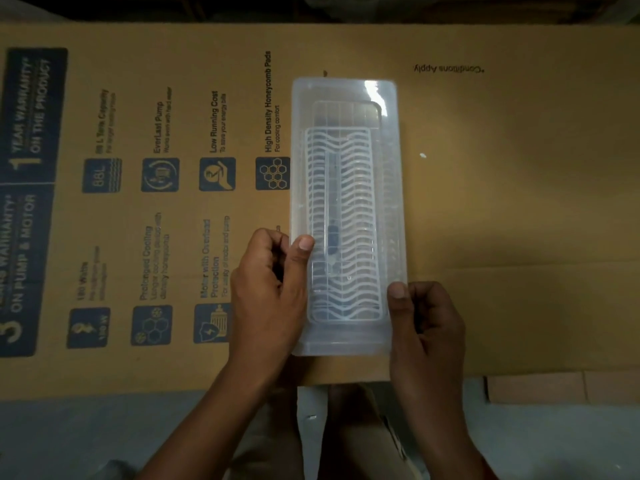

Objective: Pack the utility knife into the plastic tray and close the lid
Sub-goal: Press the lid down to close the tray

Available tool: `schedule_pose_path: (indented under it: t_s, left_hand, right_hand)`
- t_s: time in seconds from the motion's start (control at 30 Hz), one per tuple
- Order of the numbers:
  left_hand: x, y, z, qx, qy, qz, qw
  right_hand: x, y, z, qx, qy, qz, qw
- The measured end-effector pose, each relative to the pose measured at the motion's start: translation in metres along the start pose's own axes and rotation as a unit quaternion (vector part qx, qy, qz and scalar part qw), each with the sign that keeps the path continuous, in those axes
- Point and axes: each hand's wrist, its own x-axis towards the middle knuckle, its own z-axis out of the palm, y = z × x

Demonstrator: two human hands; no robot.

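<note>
A long translucent plastic tray (394,188) lies lengthwise on the cardboard, with its clear lid (346,91) lying over it. Through the lid I see a white wavy grid insert (360,216) and, on it, the utility knife (333,233), a slim pale body with a dark slider. My left hand (273,289) grips the tray's near left edge, thumb on top of the lid. My right hand (426,327) grips the near right corner, thumb pressed on the lid's edge.
The tray rests on a flattened brown cardboard box (502,202) printed with dark blue icons and text (156,174) on the left half. Below the cardboard's near edge is a grey floor (86,431). A small white speck (422,155) lies right of the tray.
</note>
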Motion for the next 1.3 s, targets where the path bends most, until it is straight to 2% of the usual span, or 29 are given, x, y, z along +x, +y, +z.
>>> schedule_pose_path:
  t_s: [0.23, 0.4, 0.6, 0.73, 0.8, 0.93, 1.1, 1.3]
  left_hand:
    - [0.001, -0.003, 0.006, -0.013, 0.010, 0.012, 1.000]
    - [0.014, -0.004, 0.009, 0.021, 0.007, 0.010, 1.000]
    - [0.041, 0.004, 0.005, 0.005, 0.001, -0.009, 1.000]
    - [0.085, 0.022, 0.010, 0.017, 0.038, -0.018, 0.999]
    - [0.115, 0.034, 0.016, 0.014, 0.058, -0.021, 0.998]
    - [0.164, 0.044, 0.032, -0.015, 0.069, -0.048, 0.996]
    - [0.180, 0.036, 0.044, -0.052, 0.061, -0.078, 0.994]
    - [0.176, 0.032, 0.047, -0.064, 0.054, -0.070, 0.994]
  right_hand:
    - [0.004, 0.006, 0.002, -0.009, -0.009, -0.017, 1.000]
    - [0.017, 0.004, 0.002, -0.022, -0.014, -0.021, 0.999]
    - [0.071, -0.020, 0.010, -0.029, -0.011, -0.052, 0.998]
    - [0.119, -0.056, 0.024, -0.011, -0.017, -0.076, 0.997]
    - [0.149, -0.069, 0.036, 0.000, -0.019, -0.054, 0.998]
    - [0.192, -0.087, 0.057, 0.078, -0.045, 0.045, 0.995]
    - [0.201, -0.086, 0.071, 0.113, -0.011, 0.067, 0.991]
    - [0.199, -0.079, 0.073, 0.086, -0.008, 0.038, 0.995]
